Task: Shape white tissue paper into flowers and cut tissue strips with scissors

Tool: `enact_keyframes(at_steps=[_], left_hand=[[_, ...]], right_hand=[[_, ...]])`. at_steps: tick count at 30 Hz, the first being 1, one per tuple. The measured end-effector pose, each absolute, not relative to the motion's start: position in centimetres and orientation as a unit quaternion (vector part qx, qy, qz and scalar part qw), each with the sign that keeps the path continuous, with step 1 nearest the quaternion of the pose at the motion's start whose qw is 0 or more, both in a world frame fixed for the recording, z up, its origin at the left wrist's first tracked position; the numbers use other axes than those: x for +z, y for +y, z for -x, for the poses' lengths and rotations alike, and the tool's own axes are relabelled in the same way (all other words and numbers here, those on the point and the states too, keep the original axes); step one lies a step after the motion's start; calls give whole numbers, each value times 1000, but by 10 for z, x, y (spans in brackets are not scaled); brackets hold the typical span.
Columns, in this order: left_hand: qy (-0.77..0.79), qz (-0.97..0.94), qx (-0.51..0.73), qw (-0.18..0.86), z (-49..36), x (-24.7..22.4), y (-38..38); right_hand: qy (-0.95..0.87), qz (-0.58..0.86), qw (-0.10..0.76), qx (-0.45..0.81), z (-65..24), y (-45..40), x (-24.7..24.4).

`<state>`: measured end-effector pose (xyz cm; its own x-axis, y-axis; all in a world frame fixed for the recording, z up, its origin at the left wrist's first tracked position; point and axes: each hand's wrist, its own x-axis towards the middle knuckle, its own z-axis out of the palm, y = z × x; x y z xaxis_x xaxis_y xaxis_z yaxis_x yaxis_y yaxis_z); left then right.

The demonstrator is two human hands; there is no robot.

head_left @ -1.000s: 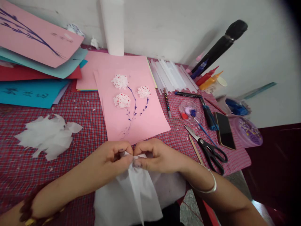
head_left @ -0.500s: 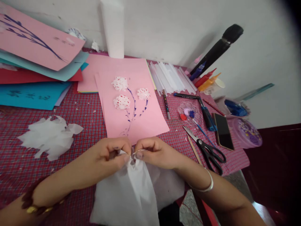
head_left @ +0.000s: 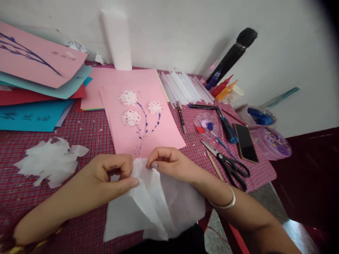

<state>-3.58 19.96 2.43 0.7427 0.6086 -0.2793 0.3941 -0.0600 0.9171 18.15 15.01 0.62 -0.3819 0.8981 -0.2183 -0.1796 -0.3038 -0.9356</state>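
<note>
Thin white tissue paper (head_left: 148,197) hangs over the near table edge toward my lap, creased down its middle. My left hand (head_left: 116,173) pinches its upper left part between thumb and curled forefinger. At its upper right, my right hand (head_left: 169,164) pinches the top edge, fingers curled. A small gap separates the two hands. Just beyond them lies a pink sheet (head_left: 164,137) with three white, red-flecked paper flowers on purple painted stems. A loose heap of torn white tissue paper (head_left: 50,160) rests left of my left hand.
Scissors (head_left: 225,162), a paint palette (head_left: 208,125), a marker (head_left: 181,118) and a phone (head_left: 245,143) lie on the right. Behind stand glue sticks (head_left: 185,86), paint tubes (head_left: 225,88) and a white roll (head_left: 118,40). Stacked coloured cards (head_left: 34,114) are at left, on the checked tablecloth (head_left: 92,141).
My hands were close together at the tissue paper's top; they have moved apart, the left one outward. The paper's top is now spread flatter and its lower edge has risen. The view shifted slightly.
</note>
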Motion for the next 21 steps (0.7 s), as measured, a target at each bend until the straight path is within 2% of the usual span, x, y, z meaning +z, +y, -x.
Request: enact_keyframes(at_steps=[7,12,16,21], left_hand=[[438,-714,171,519,23,23,184],[488,-684,199,505,29,25,186],[394,-765,186,475,31,32,185],[278,-898,142,309,27,29,183]], right_hand=[[-411,444,419,677,-188,152,2],[-396,411,383,726,-184,149,8],[-379,398,380,744,-175,149,6],[-370,386,408,740,-173,150,-1]])
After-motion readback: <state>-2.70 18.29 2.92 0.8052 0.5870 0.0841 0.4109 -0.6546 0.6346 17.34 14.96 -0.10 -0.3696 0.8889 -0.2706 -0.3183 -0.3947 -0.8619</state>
